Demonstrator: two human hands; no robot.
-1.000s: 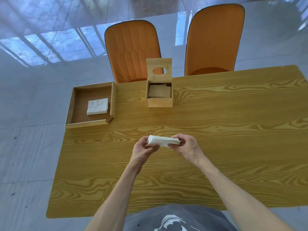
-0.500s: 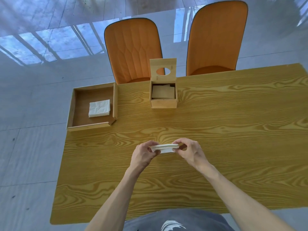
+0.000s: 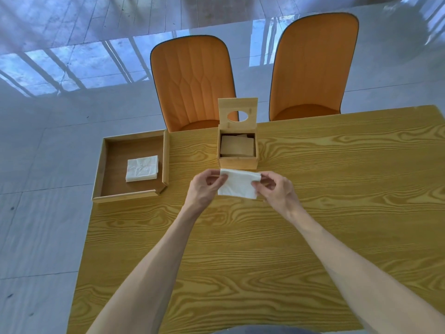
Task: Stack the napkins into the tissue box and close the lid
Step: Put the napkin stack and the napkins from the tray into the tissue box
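Observation:
A white stack of napkins [image 3: 237, 184] hangs between my hands, tilted so its top face shows. My left hand [image 3: 204, 186] pinches its left edge and my right hand [image 3: 277, 191] pinches its right edge. Just beyond them stands the wooden tissue box [image 3: 237, 162], its lid [image 3: 237, 112] with an oval hole standing upright at the back. Napkins lie inside the box in shadow. A second white napkin pile [image 3: 142, 168] rests in the wooden tray [image 3: 103, 165] at the table's left end.
The wooden table [image 3: 313, 213] stretches right and towards me. Two orange chairs [image 3: 192, 83] [image 3: 313, 66] stand behind its far edge. The tray overhangs the table's left edge above a pale tiled floor.
Both hands have carried the napkin stack away from me to just in front of the tissue box. The stack has tipped from edge-on to showing its top face.

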